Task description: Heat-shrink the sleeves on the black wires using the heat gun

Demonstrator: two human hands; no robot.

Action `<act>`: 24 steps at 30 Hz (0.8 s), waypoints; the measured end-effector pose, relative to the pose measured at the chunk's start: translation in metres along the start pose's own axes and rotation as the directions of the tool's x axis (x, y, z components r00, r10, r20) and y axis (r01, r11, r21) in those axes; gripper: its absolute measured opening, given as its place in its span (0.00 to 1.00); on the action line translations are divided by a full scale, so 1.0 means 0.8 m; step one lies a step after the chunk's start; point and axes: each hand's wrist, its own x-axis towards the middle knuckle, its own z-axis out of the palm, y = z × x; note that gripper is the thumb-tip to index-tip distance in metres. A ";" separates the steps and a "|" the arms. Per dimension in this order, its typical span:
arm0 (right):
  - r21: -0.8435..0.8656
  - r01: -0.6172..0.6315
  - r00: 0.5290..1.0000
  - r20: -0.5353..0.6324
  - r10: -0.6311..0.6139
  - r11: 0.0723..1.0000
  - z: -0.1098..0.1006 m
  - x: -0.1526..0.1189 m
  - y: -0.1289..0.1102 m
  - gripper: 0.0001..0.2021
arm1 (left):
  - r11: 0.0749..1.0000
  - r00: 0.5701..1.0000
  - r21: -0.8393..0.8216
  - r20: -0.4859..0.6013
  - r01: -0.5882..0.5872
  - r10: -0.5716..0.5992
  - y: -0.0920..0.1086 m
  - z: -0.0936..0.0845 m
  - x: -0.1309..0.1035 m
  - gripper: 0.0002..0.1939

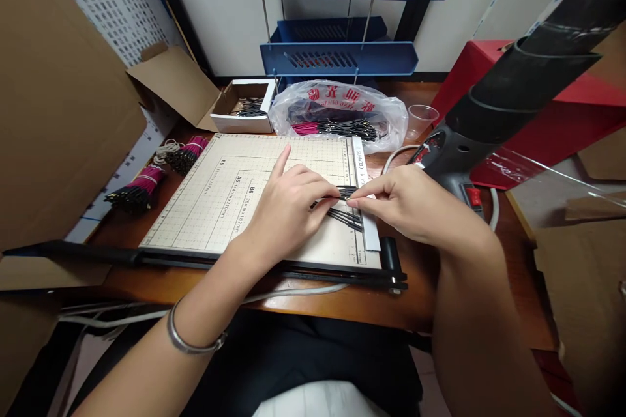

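Note:
Thin black rods (346, 216) lie in a small fanned group at the right side of a cream paper cutter board (205, 208), against its white ruler strip (370, 228). My left hand (293, 205) rests over the board, its thumb and a finger pinched on a black rod, the index finger raised. Close beside it, my right hand (405, 205) pinches the end of the same small dark piece between thumb and finger. Its exact shape is mostly hidden by the fingertips. The cutter's black blade arm (186, 262) lies along the near edge.
Magenta-and-black bundles (141, 189) sit left of the board. Behind it stand a white box (242, 122), a plastic bag (391, 120) of rods and a clear cup (421, 118). At the right are a black tool (493, 98) and a red box (567, 117).

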 end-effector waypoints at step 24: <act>0.046 -0.057 0.975 -0.212 0.065 0.997 0.001 0.003 0.001 0.19 | 1.000 0.992 0.001 0.123 0.012 -0.012 0.017 0.010 0.004 0.09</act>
